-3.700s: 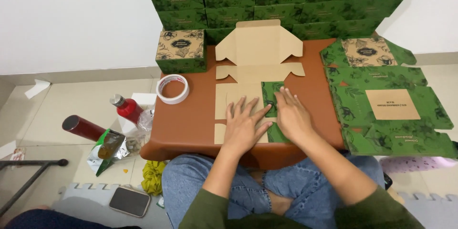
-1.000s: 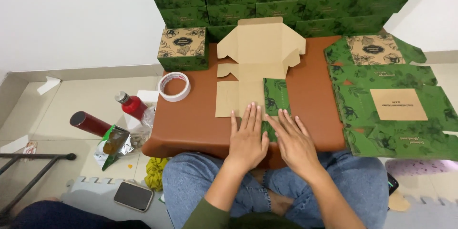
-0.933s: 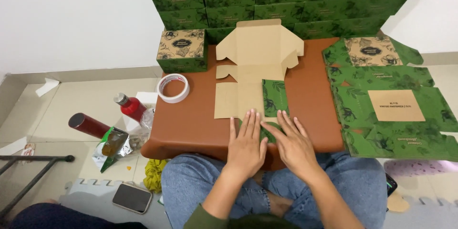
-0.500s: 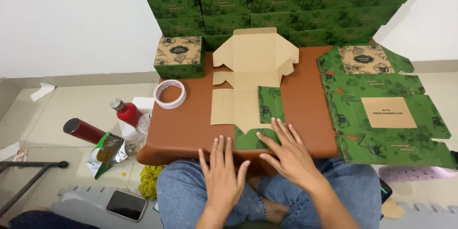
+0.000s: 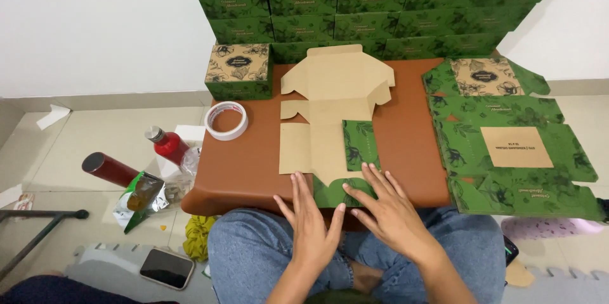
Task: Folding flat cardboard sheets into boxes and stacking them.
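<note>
Left hand: the left hand (image 5: 311, 225) lies flat with fingers spread, its fingertips (image 5: 295, 181) on the near edge of the unfolded brown cardboard box blank with green leaf-print flaps (image 5: 333, 120); it pinches nothing.
Right hand: the right hand (image 5: 388, 210) is also flat and splayed, just beside the left at 3 o'clock, fingers (image 5: 368, 173) resting on the blank's green flap at its 6 o'clock end.
Box blank: it lies open, plain brown side up, in the middle of the low brown leather-topped table (image 5: 247, 164), running from the hands towards 12 o'clock.
Flat stack: at 3 o'clock of the blank, a pile of green leaf-print flattened cartons (image 5: 510, 145) covers the table's right part, printed side up.
Finished box: at 10 o'clock, a closed green box with a brown patterned lid (image 5: 239, 71) stands on the table's far corner.
Tape: a white roll of tape (image 5: 226, 120) lies flat at 9 o'clock of the blank, near the finished box.
Wall of boxes: at 12 o'clock, stacked green boxes (image 5: 380, 6) rise behind the table.
Floor, 8 o'clock: a red-capped clear bottle (image 5: 166, 145), a dark red cylinder (image 5: 108, 168) and a black smartphone (image 5: 166, 268).
Legs: blue jeans (image 5: 247, 253) under both hands.
</note>
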